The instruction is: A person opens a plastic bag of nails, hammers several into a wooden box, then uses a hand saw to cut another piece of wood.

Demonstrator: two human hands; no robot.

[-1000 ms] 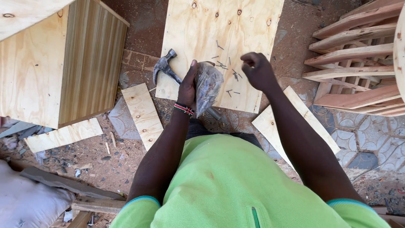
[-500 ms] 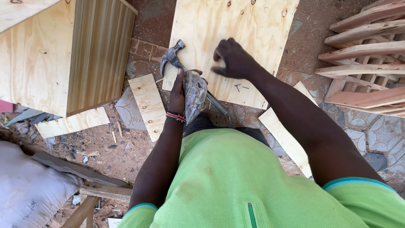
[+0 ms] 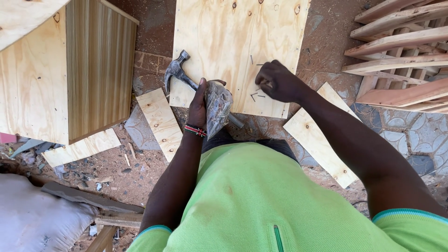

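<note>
On plywood sheet (image 3: 224, 42) | nails (image 3: 255, 95) under right hand (image 3: 279, 83) fingertips

Left hand (image 3: 199, 108) is curled shut near the waist, while right hand (image 3: 279, 83) reaches forward, fingers pinched.

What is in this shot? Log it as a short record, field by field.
left hand: grips a clear plastic bag
right hand: fingertips down among loose nails
hammer: claw hammer lying across the sheet's edge, handle running under the bag
plywood sheet: flat on the ground in front of the person
offcuts: plywood strip left of the sheet, another to its right
wooden box: at the far left
</note>
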